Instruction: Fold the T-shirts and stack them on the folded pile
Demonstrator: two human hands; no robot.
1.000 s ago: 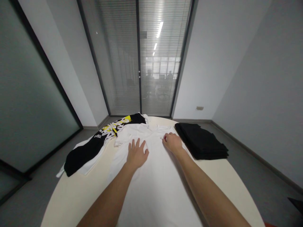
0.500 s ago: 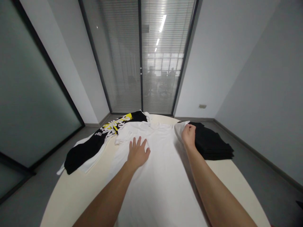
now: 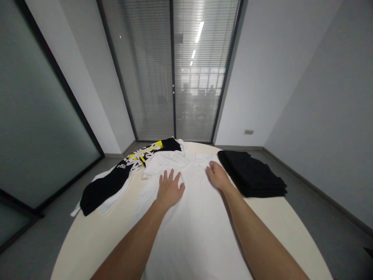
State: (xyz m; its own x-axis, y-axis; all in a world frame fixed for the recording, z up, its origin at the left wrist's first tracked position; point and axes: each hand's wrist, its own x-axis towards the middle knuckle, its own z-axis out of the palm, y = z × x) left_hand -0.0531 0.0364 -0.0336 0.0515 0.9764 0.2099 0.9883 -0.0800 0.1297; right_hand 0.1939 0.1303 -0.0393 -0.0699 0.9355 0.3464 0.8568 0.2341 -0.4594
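Observation:
A white T-shirt (image 3: pixel 192 225) lies spread over the table, its collar toward the far edge and its left sleeve stretched out. My left hand (image 3: pixel 169 189) rests flat on the upper left of the shirt with its fingers spread. At the shirt's upper right, my right hand (image 3: pixel 218 175) has its fingers curled on the right sleeve, which is folded inward over the chest. The hand itself partly hides that sleeve.
A stack of folded black garments (image 3: pixel 253 175) sits at the table's right. Along the left lies a pile of black and white clothes (image 3: pixel 107 186) with a yellow print. The pale table (image 3: pixel 96 241) has a rounded edge. A glass partition with blinds (image 3: pixel 195 109) stands beyond it.
My right hand has moved left from beside the black stack, bringing the shirt's right sleeve inward over the body. My left hand stays in place.

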